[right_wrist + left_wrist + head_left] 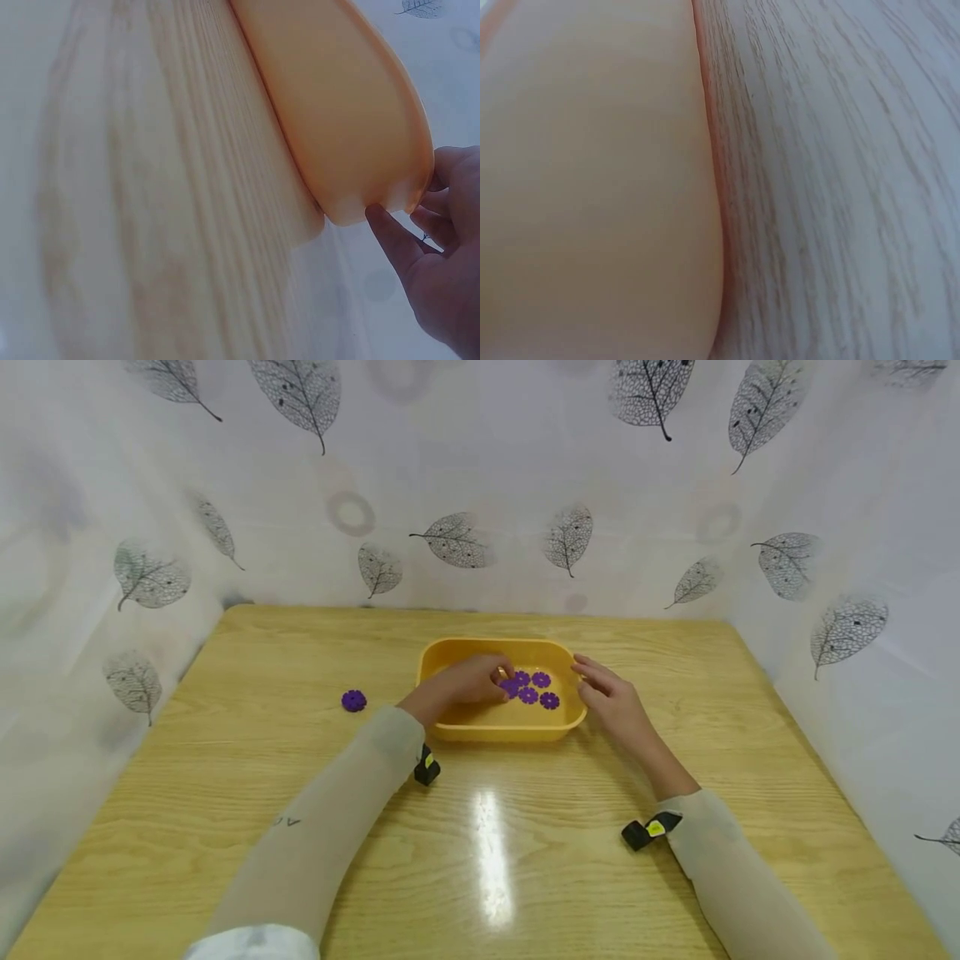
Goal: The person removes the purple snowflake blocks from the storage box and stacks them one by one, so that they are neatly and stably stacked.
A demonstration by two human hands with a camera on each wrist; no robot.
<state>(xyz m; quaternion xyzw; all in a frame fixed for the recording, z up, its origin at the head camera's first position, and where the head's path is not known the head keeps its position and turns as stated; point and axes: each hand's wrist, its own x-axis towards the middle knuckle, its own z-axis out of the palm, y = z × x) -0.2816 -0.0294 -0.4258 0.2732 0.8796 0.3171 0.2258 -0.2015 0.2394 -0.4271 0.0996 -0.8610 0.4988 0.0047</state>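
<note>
A yellow plastic tub point(502, 734) stands on the wooden table, and several purple flower-shaped discs point(550, 701) lie flat on its floor. My left hand point(474, 680) reaches in over the near left rim, with thumb and forefinger curled round a purple disc at the left of the group. At the tub's right end is my right hand point(611, 697), its fingers at the rim. The right wrist view shows the thumb of that hand point(442, 255) against the tub's outer wall point(352, 142) and the other fingers bent at the rim. The left wrist view shows only the tub's side and table.
Left of the tub, a small bunch of purple discs point(354, 700) sits on the table point(247, 752). A pale curtain with leaf prints point(480, 460) hangs round the back and sides. Black wrist cameras point(427, 768) are strapped at both cuffs.
</note>
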